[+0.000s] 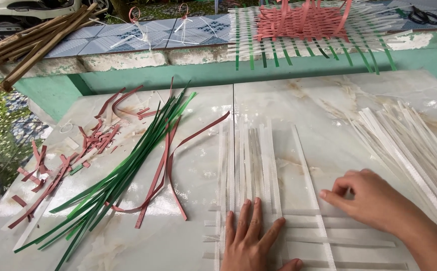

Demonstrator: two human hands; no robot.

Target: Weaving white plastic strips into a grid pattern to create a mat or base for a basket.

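Head view: the left hand lies flat and open at about 6 o'clock, fingers spread, pressing down on a set of upright white strips laid side by side on the pale marble-patterned table. It grips nothing; the flat palm seems there to keep the strips from sliding apart. The right hand, at about 4 o'clock, has its fingers curled and its fingertips pinched on one slanted white strip, which runs from 12 toward 6 o'clock just right of the pressed set. Several crosswise white strips run from under the left hand out toward 3 o'clock, passing the uprights, so the woven patch sits at the lower centre, right under both hands.

At 3 o'clock, well apart from the weave, a loose pile of white strips lies within reach of the right hand. At 9 o'clock a bundle of green strips fans across the table, with long red-brown strips curling over it and short red-brown offcuts scattered farther left. At 12 o'clock, on the tiled ledge, rests a half-woven basket in red and white with green strands hanging over the edge; scissors lie at 1 o'clock, bamboo sticks at 10 o'clock.
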